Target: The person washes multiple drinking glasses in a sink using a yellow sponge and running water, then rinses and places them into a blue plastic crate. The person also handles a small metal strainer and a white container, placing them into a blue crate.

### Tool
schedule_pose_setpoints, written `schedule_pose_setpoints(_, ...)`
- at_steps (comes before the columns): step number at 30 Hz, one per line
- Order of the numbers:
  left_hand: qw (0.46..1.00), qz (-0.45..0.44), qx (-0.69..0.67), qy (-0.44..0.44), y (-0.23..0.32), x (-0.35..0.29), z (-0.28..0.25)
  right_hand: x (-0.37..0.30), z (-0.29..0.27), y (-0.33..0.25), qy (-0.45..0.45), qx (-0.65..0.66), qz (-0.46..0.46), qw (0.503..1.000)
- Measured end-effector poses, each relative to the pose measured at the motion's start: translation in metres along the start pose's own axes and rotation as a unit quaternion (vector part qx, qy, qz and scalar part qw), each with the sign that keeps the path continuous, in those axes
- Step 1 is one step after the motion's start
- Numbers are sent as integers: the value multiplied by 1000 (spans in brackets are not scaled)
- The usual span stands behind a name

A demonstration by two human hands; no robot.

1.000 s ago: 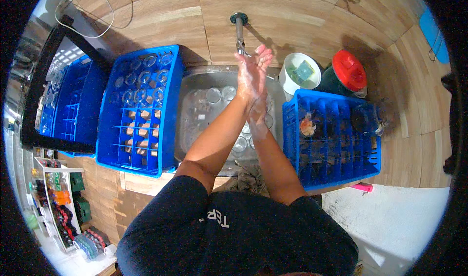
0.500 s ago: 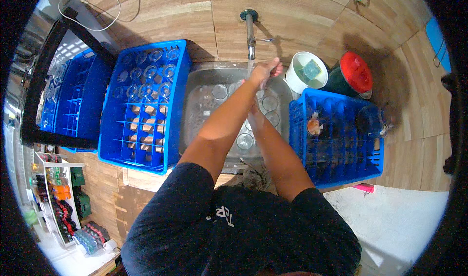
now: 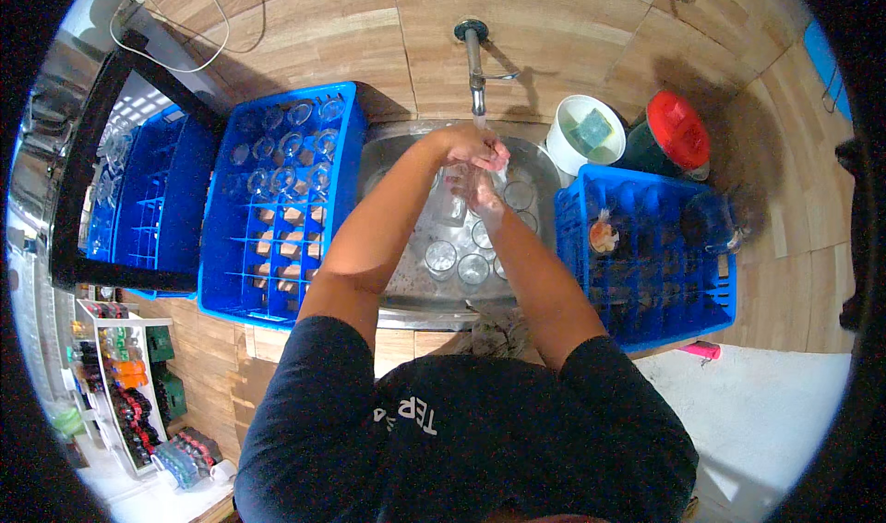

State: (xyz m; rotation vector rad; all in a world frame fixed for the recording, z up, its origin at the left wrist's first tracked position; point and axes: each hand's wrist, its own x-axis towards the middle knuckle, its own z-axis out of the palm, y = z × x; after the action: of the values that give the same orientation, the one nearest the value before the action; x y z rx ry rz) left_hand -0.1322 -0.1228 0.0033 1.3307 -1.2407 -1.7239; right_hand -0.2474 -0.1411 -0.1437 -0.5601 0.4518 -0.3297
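Under the running metal tap point(image 3: 475, 66), my left hand point(image 3: 475, 146) is bent over my right one, fingers curled in; what they close on is hidden. Just below it, my right hand point(image 3: 480, 193) is wrapped against a clear drinking glass point(image 3: 451, 208), which tilts toward the left. Both hands are wet and above the metal sink point(image 3: 406, 292). Several clear glasses stand in the sink, among them one glass point(image 3: 440, 257) at the front and another glass point(image 3: 520, 194) beside my right wrist.
Left of the sink stands a blue crate point(image 3: 346, 154) with upturned glasses in its far compartments. A second blue crate point(image 3: 646, 334) is on the right. Behind it are a white bucket point(image 3: 563, 144) with a sponge point(image 3: 593, 130) and a dark container with a red lid point(image 3: 676, 126).
My left hand has turned over and come down from beside the tap onto my right hand. My forearms have spread apart, and the glass between the hands now shows.
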Motion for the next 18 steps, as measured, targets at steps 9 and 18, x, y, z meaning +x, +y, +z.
schedule_pose_setpoints(9,981,10,-78,-179,49,-68,18,55,19,-24,-8,-147,-303,942)
schedule_pose_setpoints(18,955,128,-109,244,-12,-57,-14,21,48,-31,114,-272,-347,890)
